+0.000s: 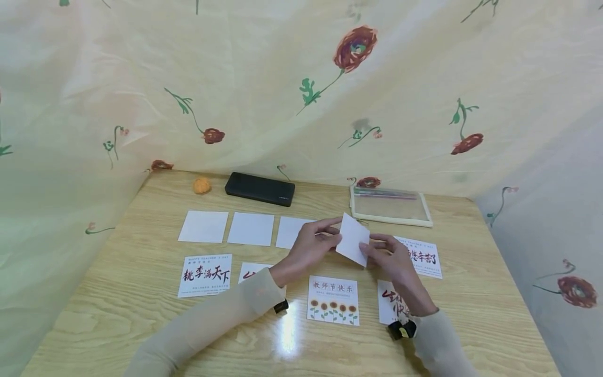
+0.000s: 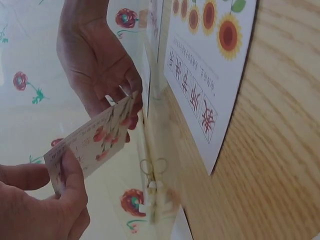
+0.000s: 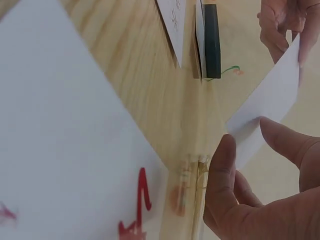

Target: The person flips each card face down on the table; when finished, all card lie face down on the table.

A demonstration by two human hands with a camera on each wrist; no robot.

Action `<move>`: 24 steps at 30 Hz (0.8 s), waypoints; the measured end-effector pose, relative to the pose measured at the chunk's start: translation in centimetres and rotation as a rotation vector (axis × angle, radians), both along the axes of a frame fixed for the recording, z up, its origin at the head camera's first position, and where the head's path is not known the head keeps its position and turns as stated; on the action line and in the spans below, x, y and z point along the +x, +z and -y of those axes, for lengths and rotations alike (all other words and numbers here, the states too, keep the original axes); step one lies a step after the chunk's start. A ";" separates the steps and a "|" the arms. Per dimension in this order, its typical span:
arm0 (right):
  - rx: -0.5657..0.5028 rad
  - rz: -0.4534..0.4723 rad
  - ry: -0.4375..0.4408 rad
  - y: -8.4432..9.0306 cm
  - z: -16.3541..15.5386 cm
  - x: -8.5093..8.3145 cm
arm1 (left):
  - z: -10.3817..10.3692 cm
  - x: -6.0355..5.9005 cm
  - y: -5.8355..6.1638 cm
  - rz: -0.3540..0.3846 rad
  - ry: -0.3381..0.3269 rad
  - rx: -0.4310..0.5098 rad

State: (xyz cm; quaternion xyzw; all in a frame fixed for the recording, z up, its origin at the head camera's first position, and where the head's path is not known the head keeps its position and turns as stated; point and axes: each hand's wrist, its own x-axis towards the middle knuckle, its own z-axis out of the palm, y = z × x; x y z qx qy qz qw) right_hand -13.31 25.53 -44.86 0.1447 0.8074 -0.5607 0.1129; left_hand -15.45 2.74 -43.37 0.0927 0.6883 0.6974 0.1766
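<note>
Both hands hold one card (image 1: 352, 241) raised above the table, its blank white side toward the head view. My left hand (image 1: 312, 245) pinches its left edge between thumb and fingers. At the lower right edge, my right hand (image 1: 393, 261) pinches it the same way. The left wrist view shows the card's other face (image 2: 102, 137), printed with red flowers and writing. Below the hands lies a sunflower card (image 1: 333, 301). A card with red writing (image 1: 388, 309) is partly covered by the right wrist, and another (image 1: 426, 257) lies beyond that hand.
Three blank white cards (image 1: 203, 226) lie in a back row, one partly behind the left hand. Printed cards (image 1: 204, 276) lie in front, one partly under the left sleeve. A black case (image 1: 260, 189), an orange lump (image 1: 201, 185) and a clear zip pouch (image 1: 391, 207) stand along the back.
</note>
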 end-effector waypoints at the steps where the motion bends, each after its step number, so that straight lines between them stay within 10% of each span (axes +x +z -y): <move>1: -0.004 -0.006 -0.006 0.1 -0.1 -0.1 | 0.1 0.0 0.1 -0.008 0.018 0.004; 8: 0.020 -0.058 -0.013 0.6 -0.5 -0.4 | 0.6 -0.6 0.1 -0.023 0.050 -0.067; 24: 0.135 -0.047 0.041 0.8 -0.8 -1.1 | 0.4 -1.9 -0.7 0.006 -0.109 -0.269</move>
